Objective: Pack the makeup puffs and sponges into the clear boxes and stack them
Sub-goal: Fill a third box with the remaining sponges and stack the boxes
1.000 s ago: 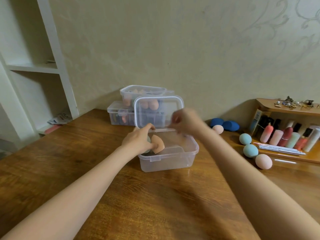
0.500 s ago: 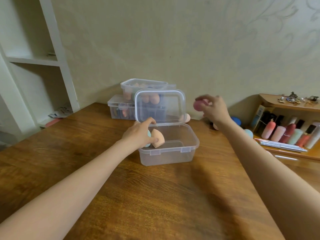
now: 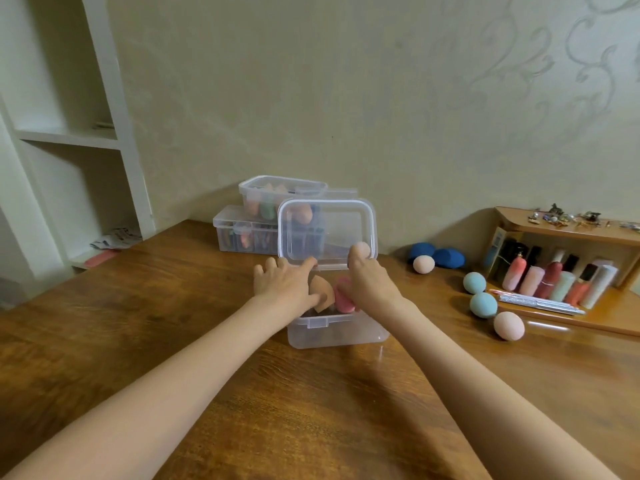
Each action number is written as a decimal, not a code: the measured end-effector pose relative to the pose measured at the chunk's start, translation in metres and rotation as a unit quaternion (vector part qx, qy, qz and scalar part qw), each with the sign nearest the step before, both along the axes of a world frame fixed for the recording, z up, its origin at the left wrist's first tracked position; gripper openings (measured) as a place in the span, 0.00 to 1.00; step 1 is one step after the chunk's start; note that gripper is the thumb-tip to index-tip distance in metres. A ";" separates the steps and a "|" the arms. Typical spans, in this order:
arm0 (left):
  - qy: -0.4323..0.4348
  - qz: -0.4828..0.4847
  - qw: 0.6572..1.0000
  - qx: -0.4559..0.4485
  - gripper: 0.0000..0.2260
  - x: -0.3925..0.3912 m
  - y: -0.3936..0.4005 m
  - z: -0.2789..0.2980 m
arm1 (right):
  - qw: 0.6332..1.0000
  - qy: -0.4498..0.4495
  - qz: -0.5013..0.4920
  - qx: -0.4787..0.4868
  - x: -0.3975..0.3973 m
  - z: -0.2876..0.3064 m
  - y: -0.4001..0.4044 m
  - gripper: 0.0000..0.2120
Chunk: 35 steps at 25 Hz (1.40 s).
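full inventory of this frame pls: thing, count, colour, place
open clear box: 1, clear, table centre, lid raised
wedge sponge: 1, beige, in open box
pink sponge: 1, pink, in open box, under right hand
packed boxes: 2, clear, stacked behind, by wall
blue sponges: 2, dark blue, right, by wall
teal sponges: 2, teal, right on table
peach sponges: 2, peach, right on table
wooden organiser: 1, brown, far right, holds bottles
table: 1, brown wood
white shelf: 1, left
left hand: at wedge sponge
right hand: on pink sponge
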<state>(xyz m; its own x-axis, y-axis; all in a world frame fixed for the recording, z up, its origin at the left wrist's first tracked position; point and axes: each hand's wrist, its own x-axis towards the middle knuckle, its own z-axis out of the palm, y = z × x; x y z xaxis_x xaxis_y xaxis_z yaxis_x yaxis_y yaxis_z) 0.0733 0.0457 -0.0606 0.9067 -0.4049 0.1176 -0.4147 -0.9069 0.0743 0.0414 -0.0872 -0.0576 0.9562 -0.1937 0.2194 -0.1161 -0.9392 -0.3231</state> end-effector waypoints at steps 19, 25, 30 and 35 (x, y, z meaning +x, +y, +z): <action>-0.009 -0.213 0.977 -0.016 0.20 0.016 -0.012 0.000 | 0.995 0.093 -0.045 -0.009 0.063 0.004 -0.096 0.23; -0.017 -0.206 0.978 -0.032 0.20 0.020 -0.011 -0.002 | 0.996 0.076 -0.037 -0.027 0.112 -0.016 -0.084 0.18; 0.004 -0.201 0.979 -0.032 0.20 0.019 -0.017 -0.002 | 0.945 -0.193 -0.071 0.256 0.058 0.029 -0.108 0.16; 0.006 -0.203 0.979 -0.033 0.18 0.003 -0.035 0.002 | 0.994 -0.036 0.070 0.074 -0.015 0.040 -0.082 0.13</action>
<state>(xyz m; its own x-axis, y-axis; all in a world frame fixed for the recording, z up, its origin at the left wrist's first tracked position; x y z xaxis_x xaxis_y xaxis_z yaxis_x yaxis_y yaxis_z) 0.0765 0.0103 -0.0585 0.6745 -0.7238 0.1455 -0.7383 -0.6610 0.1343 0.0265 -0.1689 -0.0174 0.9592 -0.0944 0.2666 0.0412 -0.8860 -0.4619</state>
